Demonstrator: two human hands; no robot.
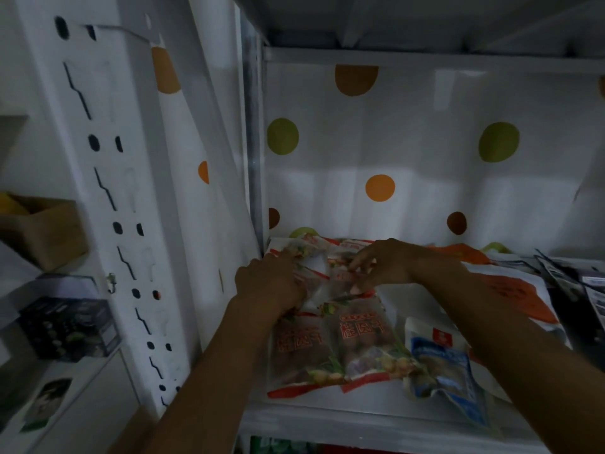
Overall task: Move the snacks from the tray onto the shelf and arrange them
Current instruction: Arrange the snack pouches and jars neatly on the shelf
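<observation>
Several clear snack packets with red lettering lie flat on the white shelf, in rows running from its front edge to the back. My left hand grips the left edge of a rear packet. My right hand pinches the same rear packets from the right, fingers curled. A blue and white snack bag lies at the front right, beside the red packets. No tray is in view.
A dotted white liner covers the shelf's back wall. Dark packets and an orange-printed sheet lie at the right. A perforated white upright stands left, with a cardboard box and a dark box beyond it.
</observation>
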